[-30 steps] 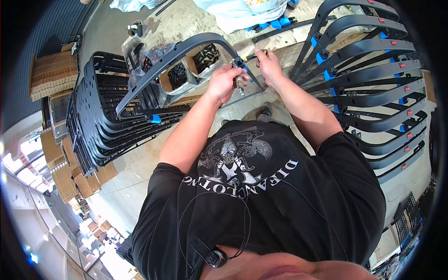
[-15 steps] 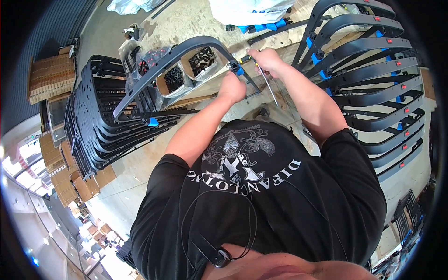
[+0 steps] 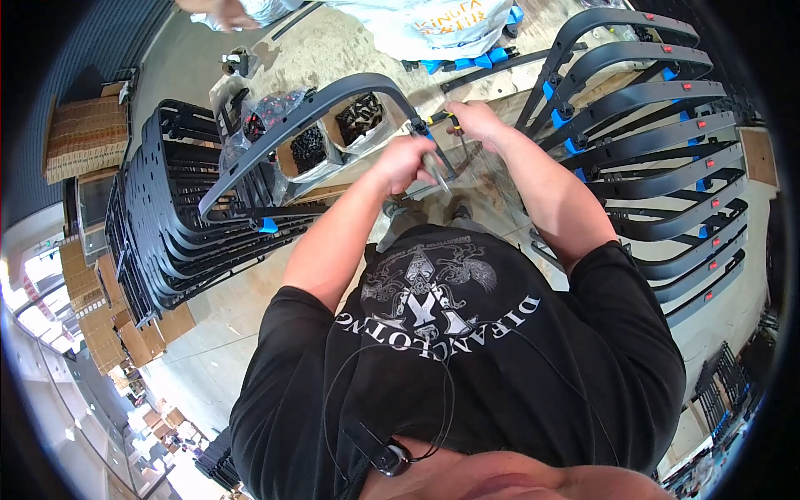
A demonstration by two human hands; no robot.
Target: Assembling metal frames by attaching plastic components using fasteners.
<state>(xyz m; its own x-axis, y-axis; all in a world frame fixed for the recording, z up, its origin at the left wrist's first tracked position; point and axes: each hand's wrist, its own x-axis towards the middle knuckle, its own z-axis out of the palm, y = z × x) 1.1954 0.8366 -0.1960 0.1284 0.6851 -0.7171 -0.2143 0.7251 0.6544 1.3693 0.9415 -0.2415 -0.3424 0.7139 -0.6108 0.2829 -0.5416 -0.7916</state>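
My left hand (image 3: 407, 163) is closed around a silver, wrench-like metal tool (image 3: 439, 177), whose end sticks out below the fingers. Just right of it, my right hand (image 3: 477, 123) grips a T-handled driver (image 3: 453, 122) with black and yellow on its handle. Its rod looks blurred. Both hands are at the right end of a black curved frame (image 3: 333, 86), by a blue piece (image 3: 421, 132) on that end. The frame arches over boxes of small black parts and bears another blue piece (image 3: 267, 225) at its left end. My fingers partly hide the frame's end.
Boxes of small black parts (image 3: 360, 119) sit behind the frame. Stacked black frames (image 3: 158, 196) stand left; a row of curved frames with red labels (image 3: 667, 171) stands right. A white bag (image 3: 433, 29) lies at the back. Another person's hand (image 3: 221, 12) shows top left.
My left hand has shifted slightly down and left, and a silver tool now shows in it. The driver's rod has swung from slanting right to nearly straight down. Another person's hand has appeared top left.
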